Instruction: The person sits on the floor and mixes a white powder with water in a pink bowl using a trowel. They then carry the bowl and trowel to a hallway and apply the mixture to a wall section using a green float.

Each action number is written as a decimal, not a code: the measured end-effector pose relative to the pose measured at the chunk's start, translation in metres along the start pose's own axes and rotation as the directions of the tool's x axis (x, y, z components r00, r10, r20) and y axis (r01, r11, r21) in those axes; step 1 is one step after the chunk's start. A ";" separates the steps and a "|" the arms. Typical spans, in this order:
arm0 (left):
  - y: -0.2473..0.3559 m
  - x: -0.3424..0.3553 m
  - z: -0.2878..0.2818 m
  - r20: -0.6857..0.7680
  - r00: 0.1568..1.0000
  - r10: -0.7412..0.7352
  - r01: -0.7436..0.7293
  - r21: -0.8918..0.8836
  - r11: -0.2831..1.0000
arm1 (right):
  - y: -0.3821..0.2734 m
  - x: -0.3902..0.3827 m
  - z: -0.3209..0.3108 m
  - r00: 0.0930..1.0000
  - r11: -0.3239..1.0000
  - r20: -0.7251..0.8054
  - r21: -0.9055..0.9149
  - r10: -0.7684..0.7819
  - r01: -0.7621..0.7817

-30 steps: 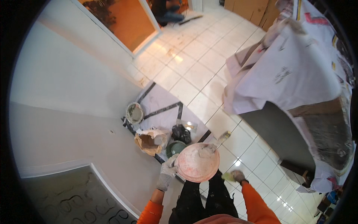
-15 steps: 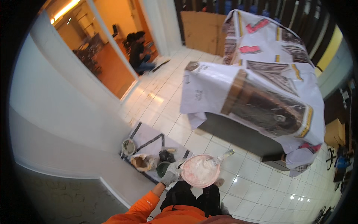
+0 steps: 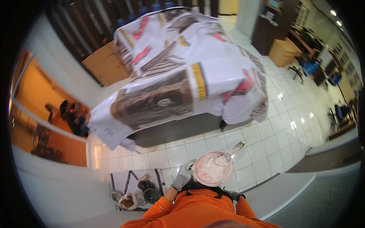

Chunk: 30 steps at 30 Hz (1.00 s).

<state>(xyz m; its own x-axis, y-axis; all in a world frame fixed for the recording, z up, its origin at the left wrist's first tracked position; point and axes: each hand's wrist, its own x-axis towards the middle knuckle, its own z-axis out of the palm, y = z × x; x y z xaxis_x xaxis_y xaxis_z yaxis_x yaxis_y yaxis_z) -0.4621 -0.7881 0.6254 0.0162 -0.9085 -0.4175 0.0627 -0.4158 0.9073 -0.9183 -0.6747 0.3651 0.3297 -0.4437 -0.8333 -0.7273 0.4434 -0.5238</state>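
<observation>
My left hand (image 3: 185,174), in a grey knit glove, grips the left rim of a round pink basin (image 3: 198,174). White powdery paste (image 3: 213,167) coats the inside of the basin. A putty knife (image 3: 230,151) smeared with the same paste leans in it, its blade in the mix and its handle jutting past the far right rim. Low beside my body is my gloved right hand (image 3: 235,195), just right of the basin and apart from the knife. Its fingers are too unclear to read.
A printed sheet (image 3: 218,57) drapes over large furniture ahead. At lower left, a floor sheet (image 3: 118,178) bears a dark green bucket (image 3: 152,195), an opened bag (image 3: 127,201) and small containers. A person (image 3: 73,117) sits near the glass doorway. Low walls (image 3: 300,186) flank me.
My view has swung right, so the covered furniture and floor sheet now sit further left. My right hand has come into sight. The basin stays in my left hand.
</observation>
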 end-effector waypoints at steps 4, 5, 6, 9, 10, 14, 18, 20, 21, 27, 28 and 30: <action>0.012 0.067 0.081 0.197 0.974 0.109 -0.109 -0.013 0.994 | 0.008 -0.020 -0.015 0.951 0.952 -0.057 -0.067 -0.303 0.299; 0.016 0.088 0.101 0.264 0.957 0.124 -0.132 0.014 0.991 | 0.010 -0.026 -0.013 0.940 0.946 -0.113 -0.024 -0.323 0.322; 0.018 0.104 0.116 0.292 0.946 0.142 -0.161 0.042 0.986 | 0.006 -0.023 -0.017 0.937 0.946 -0.148 0.032 -0.316 0.324; 0.018 0.170 0.155 0.366 0.919 0.143 -0.247 0.255 0.935 | 0.000 -0.022 -0.041 0.980 0.842 -0.198 0.529 -0.001 0.108; 0.023 0.188 0.171 0.404 0.905 0.135 -0.228 0.192 0.954 | 0.001 -0.021 -0.052 0.975 0.739 -0.169 0.674 0.145 0.008; 0.092 0.263 0.238 0.537 0.835 0.121 -0.239 0.155 0.959 | 0.010 -0.002 -0.127 0.866 0.406 0.007 0.881 0.500 -0.242; 0.152 0.342 0.309 0.568 0.819 0.084 -0.257 0.231 0.939 | 0.010 0.001 -0.212 0.871 0.125 -0.003 0.990 0.491 -0.067; 0.168 0.386 0.346 0.599 0.800 0.031 -0.136 0.131 0.982 | 0.011 0.010 -0.257 0.817 0.094 -0.144 0.990 0.559 0.110; 0.174 0.410 0.364 0.630 0.777 0.002 -0.038 0.045 0.998 | 0.013 0.010 -0.274 0.791 0.088 -0.161 0.987 0.590 0.136; 0.211 0.559 0.462 0.723 0.682 0.111 -0.300 0.137 0.944 | 0.007 0.012 -0.316 0.624 0.200 -0.380 0.919 0.683 0.340; 0.228 0.568 0.488 0.720 0.689 0.090 -0.226 0.095 0.970 | 0.009 0.018 -0.304 0.621 0.091 -0.304 0.932 0.722 0.351; 0.270 0.580 0.537 0.710 0.702 0.049 -0.165 0.096 0.982 | 0.014 0.030 -0.311 0.621 -0.117 -0.154 0.921 0.769 0.373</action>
<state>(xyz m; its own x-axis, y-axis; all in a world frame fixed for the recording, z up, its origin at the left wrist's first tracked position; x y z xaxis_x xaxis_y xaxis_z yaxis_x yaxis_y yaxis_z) -0.9718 -1.4496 0.6550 -0.6945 -0.6872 -0.2131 -0.0369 -0.2618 0.9644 -1.1058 -0.9242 0.3876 -0.4469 -0.0547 -0.8929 0.7619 0.4999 -0.4119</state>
